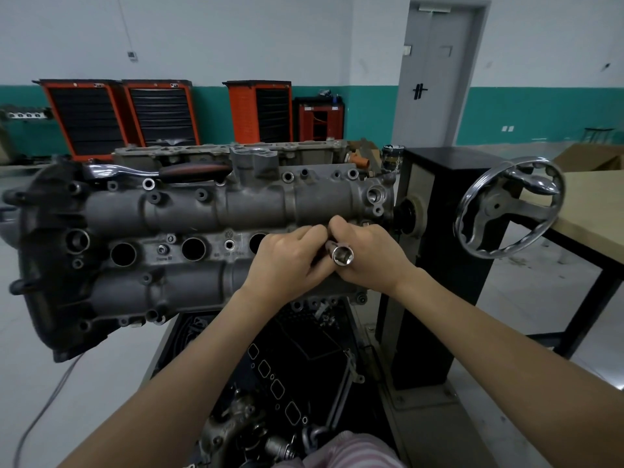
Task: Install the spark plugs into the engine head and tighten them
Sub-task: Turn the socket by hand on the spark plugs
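The engine head [189, 228] occupies the 9 o'clock half of the view, mounted on a stand with a handwheel [510, 206] at 3 o'clock. A ratchet wrench [162, 171] lies along its top edge at 11 o'clock. Three open plug wells [193, 248] are visible in its central row. At centre, the left hand [290, 261] and right hand [369, 256] meet over the head; fingers of both are curled around a chrome spark plug socket [341, 253], open end facing the camera. No spark plug can be identified.
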A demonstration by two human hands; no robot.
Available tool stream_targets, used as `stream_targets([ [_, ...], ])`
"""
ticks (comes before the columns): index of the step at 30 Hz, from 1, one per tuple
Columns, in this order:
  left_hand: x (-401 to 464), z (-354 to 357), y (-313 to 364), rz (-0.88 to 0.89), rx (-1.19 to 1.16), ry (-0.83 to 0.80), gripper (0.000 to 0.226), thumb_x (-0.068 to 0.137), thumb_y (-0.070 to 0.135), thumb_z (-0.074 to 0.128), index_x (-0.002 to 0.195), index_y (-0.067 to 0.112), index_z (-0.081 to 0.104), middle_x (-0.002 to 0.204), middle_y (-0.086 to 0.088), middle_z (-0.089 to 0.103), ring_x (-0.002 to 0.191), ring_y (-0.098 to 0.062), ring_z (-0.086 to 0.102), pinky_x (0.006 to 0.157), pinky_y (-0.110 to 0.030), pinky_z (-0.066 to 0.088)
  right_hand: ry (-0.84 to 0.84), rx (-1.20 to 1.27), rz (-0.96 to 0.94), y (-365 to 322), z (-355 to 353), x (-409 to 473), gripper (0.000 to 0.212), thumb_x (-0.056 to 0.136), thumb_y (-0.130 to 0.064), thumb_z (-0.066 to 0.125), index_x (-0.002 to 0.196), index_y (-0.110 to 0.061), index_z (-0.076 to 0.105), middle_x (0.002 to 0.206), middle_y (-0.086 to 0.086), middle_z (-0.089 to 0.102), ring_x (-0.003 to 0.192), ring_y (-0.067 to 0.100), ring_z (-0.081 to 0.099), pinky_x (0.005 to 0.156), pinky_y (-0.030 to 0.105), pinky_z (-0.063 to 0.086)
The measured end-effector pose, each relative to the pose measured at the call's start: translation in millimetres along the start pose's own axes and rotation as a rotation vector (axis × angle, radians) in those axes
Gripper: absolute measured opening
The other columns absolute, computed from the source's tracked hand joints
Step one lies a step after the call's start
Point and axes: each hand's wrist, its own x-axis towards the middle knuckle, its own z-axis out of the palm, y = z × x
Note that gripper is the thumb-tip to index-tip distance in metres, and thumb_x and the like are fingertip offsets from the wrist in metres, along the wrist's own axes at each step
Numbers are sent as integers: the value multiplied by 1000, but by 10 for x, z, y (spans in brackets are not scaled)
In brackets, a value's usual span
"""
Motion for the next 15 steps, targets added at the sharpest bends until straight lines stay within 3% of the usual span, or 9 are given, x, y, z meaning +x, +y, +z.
stream_targets([
  [3, 8, -19, 25, -9, -5, -34, 27, 82, 24, 52, 63, 5, 47, 55, -5, 47, 36, -22, 39, 42, -18, 22, -17, 33, 49, -10, -12, 3, 19, 74, -11, 61, 86, 1, 50, 60, 7, 59, 40, 27, 52, 36, 23, 34],
  [5, 19, -34, 42, -37, -16, -46, 27, 83, 24, 48, 67, 2, 48, 59, -8, 48, 37, -24, 41, 40, -19, 24, -22, 28, 51, -23, -24, 7, 27, 72, -16, 63, 90, 3, 56, 65, 6, 63, 45, 27, 56, 37, 25, 38],
  [8, 28, -39, 56, -55, -42, -56, 29, 84, 24, 46, 70, -1, 48, 63, -11, 48, 37, -26, 43, 38, -20, 27, -36, 34, 24, -37, -39, 7, 30, 77, -22, 52, 94, 1, 59, 69, 5, 65, 48, 25, 57, 39, 24, 38],
  [11, 25, -37, 57, -86, -38, -59, 32, 84, 26, 45, 70, -2, 49, 63, -10, 50, 40, -27, 47, 37, -23, 30, -57, 36, 9, -17, -37, 2, 27, 77, -20, 42, 83, 3, 56, 63, 7, 60, 45, 27, 54, 35, 28, 38],
  [13, 21, -34, 54, -96, -32, -50, 30, 82, 28, 46, 68, 1, 49, 60, -7, 50, 40, -26, 47, 38, -23, 29, -46, 18, 6, -18, -36, 7, 18, 76, -15, 46, 78, 3, 52, 59, 7, 56, 41, 25, 50, 35, 21, 33],
  [15, 14, -22, 37, -62, 5, -44, 31, 80, 30, 50, 63, 5, 48, 54, -5, 50, 39, -24, 46, 41, -20, 26, -33, -15, 26, -11, -24, 12, 15, 70, -4, 63, 76, 2, 50, 55, 6, 55, 39, 24, 49, 37, 18, 27],
])
